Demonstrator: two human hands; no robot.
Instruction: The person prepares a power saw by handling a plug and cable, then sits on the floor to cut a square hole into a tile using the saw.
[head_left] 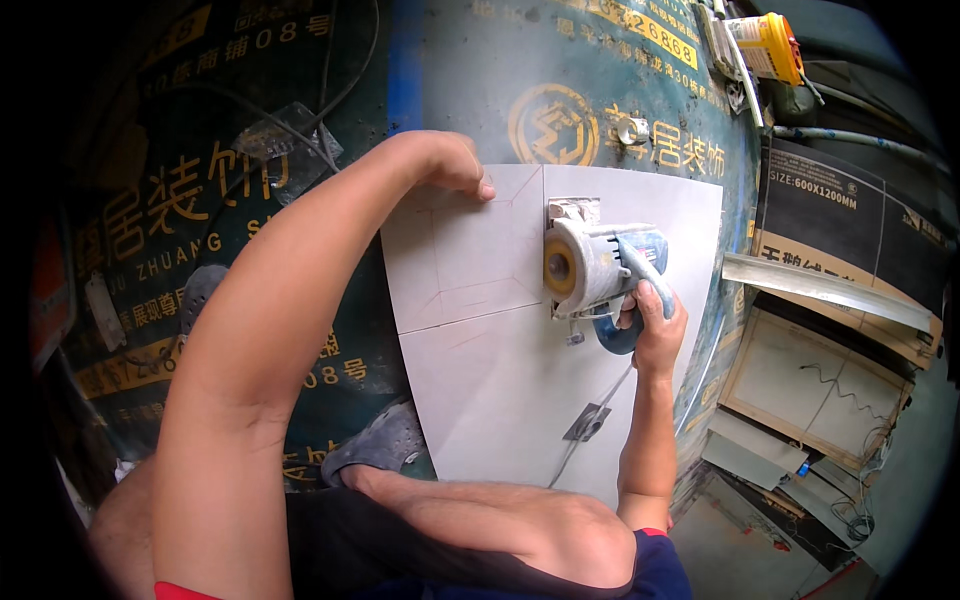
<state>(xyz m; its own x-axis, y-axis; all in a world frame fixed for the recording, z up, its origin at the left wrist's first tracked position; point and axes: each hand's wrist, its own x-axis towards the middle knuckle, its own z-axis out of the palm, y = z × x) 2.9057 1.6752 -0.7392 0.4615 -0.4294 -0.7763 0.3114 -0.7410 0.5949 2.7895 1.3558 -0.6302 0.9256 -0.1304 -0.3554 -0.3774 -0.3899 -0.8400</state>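
A large white tile lies flat in front of me, marked with thin red lines and dark straight lines. My right hand is wrapped round the blue handle of a dusty handheld tile cutter. The cutter rests over a rough opening in the tile's upper middle, and its body hides part of that opening. At the tile's far left edge, my left hand grips the rim with its fingertips pressed on the surface; some fingers are hidden. The cutter's power cord trails over the tile toward me.
Dark green printed sheeting covers the floor. A dark square piece lies by the cord. To the right are a yellow bucket, a long metal bar and cardboard boxes. Clear plastic and cables lie at the far left.
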